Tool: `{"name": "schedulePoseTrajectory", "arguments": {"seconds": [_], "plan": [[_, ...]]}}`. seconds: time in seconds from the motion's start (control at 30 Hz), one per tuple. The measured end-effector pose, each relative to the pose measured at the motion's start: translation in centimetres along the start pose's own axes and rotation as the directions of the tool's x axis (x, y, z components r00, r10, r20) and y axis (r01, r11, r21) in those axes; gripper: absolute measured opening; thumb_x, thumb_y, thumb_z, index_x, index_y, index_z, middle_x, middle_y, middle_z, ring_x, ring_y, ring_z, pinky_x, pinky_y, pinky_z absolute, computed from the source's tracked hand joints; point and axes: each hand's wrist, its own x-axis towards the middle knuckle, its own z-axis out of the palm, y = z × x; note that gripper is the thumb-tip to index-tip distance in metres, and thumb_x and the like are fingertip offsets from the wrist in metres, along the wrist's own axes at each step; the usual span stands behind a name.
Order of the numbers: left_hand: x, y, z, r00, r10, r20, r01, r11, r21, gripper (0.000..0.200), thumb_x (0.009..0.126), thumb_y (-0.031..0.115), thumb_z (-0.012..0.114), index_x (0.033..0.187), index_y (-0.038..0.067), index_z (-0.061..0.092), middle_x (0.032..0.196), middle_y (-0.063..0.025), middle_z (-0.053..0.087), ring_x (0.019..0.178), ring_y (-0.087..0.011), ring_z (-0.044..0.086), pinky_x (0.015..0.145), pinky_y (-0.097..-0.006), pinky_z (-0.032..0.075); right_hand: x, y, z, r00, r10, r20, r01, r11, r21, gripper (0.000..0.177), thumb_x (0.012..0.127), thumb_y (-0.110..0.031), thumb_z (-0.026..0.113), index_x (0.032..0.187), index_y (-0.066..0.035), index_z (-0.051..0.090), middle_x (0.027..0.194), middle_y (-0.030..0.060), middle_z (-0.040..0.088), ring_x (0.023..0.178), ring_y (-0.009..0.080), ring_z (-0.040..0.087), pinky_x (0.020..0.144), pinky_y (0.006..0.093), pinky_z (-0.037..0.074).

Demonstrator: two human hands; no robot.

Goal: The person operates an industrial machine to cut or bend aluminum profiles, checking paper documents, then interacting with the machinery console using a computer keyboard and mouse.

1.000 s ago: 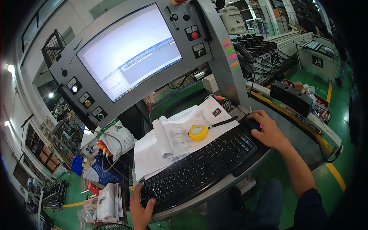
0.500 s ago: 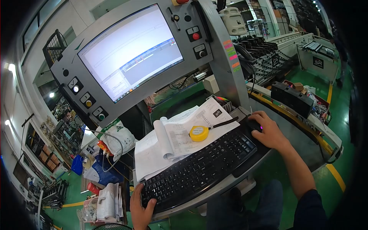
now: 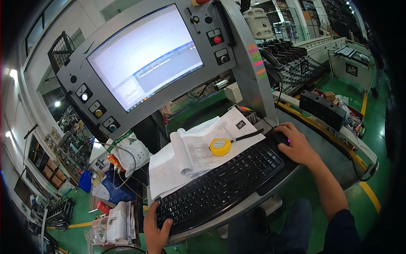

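Note:
My right hand (image 3: pixel 297 146) is curled over a dark computer mouse (image 3: pixel 281 137) with a small purple light, at the right end of the shelf. At the left end of the black keyboard (image 3: pixel 220 184), my left hand (image 3: pixel 155 230) rests against its edge, thumb apart from the fingers and nothing held. Behind the keyboard, printed paper sheets (image 3: pixel 169 169) lie with one edge curled. A yellow tape measure (image 3: pixel 220 147) with a black strap sits on them. Above hangs a machine control panel with a lit screen (image 3: pixel 146 55) showing a program window with a blue-highlighted row.
Buttons and knobs, including a red button (image 3: pixel 217 40), flank the screen. A white bag (image 3: pixel 129 154) and a blue crate (image 3: pixel 120 190) are at the left, above a stack of papers (image 3: pixel 119 224). Machinery with a black box (image 3: pixel 321 109) stands to the right.
The view has shifted very slightly. Both hands keep their places, at the mouse and at the keyboard's left edge.

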Motion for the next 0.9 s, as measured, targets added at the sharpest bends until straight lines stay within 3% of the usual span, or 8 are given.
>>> {"name": "schedulePoseTrajectory", "arguments": {"seconds": [0.1, 0.9], "plan": [[-0.49, 0.78, 0.32, 0.995, -0.093, -0.032, 0.091, 0.994, -0.064, 0.071, 0.101, 0.034, 0.077, 0.157, -0.005, 0.057, 0.156, -0.0243, 0.063, 0.146, -0.0381, 0.059, 0.125, -0.0475, 0.042, -0.03, 0.05, 0.05, 1.0, -0.005, -0.003, 0.005, 1.0, -0.006, 0.053, 0.09, -0.019, 0.072, 0.141, -0.006, 0.067, 0.148, 0.0187, 0.061, 0.12, 0.0445, 0.071, 0.104, 0.0496, 0.058], [-0.49, 0.48, 0.44, 0.996, -0.088, -0.033, 0.085, 0.992, -0.096, 0.072, 0.102, 0.036, 0.077, 0.157, -0.007, 0.057, 0.156, -0.0252, 0.063, 0.146, -0.0386, 0.059, 0.125, -0.0475, 0.042, -0.09, 0.01, 0.03, 1.0, -0.008, -0.022, 0.008, 1.0, 0.0, 0.052, 0.088, -0.018, 0.072, 0.138, -0.005, 0.068, 0.147, 0.0176, 0.063, 0.121, 0.044, 0.071, 0.103, 0.0488, 0.059]]}}
